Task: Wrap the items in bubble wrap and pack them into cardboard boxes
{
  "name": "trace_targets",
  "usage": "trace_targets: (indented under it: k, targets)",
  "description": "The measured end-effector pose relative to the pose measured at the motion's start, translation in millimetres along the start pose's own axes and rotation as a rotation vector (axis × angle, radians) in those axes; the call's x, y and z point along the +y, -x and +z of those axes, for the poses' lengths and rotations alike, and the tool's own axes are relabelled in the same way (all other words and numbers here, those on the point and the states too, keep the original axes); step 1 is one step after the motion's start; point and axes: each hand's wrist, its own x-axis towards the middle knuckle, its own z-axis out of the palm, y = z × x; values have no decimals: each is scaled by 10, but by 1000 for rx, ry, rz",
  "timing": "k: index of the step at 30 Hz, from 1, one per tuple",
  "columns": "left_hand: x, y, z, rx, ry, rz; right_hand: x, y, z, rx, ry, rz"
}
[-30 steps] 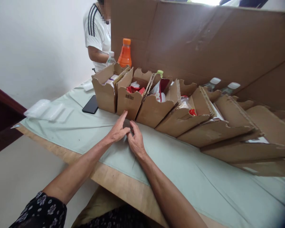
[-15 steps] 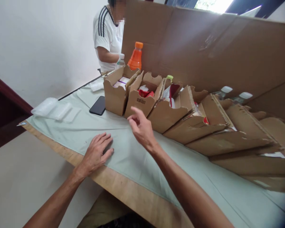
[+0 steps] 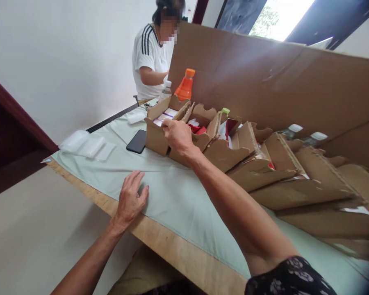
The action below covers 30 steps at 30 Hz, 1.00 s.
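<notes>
My left hand (image 3: 131, 197) lies near the table's front edge on the pale green cloth (image 3: 162, 190), its fingers apart and nothing in it. Farther forward, my right hand (image 3: 178, 136) is over the front rim of the leftmost cardboard bin (image 3: 156, 137). Inside that bin are small white boxes with purple lines (image 3: 163, 116), close to my right fingertips. Those fingers are bent and partly hidden behind the hand, so a hold on anything cannot be made out. The neighbouring bin (image 3: 202, 141), partly behind my right hand, contains red and white packets (image 3: 197, 128).
More cardboard bins (image 3: 236, 151) run rightward in a row before a tall cardboard panel (image 3: 240, 73). A phone (image 3: 136, 141) and clear plastic bags (image 3: 87, 144) lie left. Behind stand an orange bottle (image 3: 184, 87), a clear bottle (image 3: 165, 91) and a person (image 3: 150, 61).
My right hand has moved forward and left, from in front of the bins to the leftmost bin's rim. My left hand stays by the table edge, slightly lifted and turned. The view has shifted.
</notes>
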Motion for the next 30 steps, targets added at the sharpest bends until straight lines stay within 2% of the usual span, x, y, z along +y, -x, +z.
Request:
trace_targets:
  k: [3,7,9,12,15,19,22,24,27,30]
  targets:
    - [21,-13,-74,162,102,-138,-62,238,-77,-12,-17,-29]
    - [7,22,-170,367,352,-364,-76,819,-208,11,-126,-114]
    - [6,56,-206,437,445,-393,-17,1177,-300,27,-208,-165]
    - [45,113,-273,480,525,-361,200,1706,-484,38,-369,-188]
    - [161,180,-372,410,591,-372,558,2181,-694,73,-493,-121]
    - [403,284,-469,167,647,-344,1096,2781,-917,163,-525,76]
    - [546,359,-428,21,697,-324,1371,3223,-957,238,-603,219]
    - [609,409,-340,-46,741,-319,1437,3453,-867,188,-652,219]
    - [726,492,-170,-113,779,-340,1388,3632,-550,74,-593,146]
    - [933,562,-13,-100,782,-350,1332,3711,-204,95,-514,193]
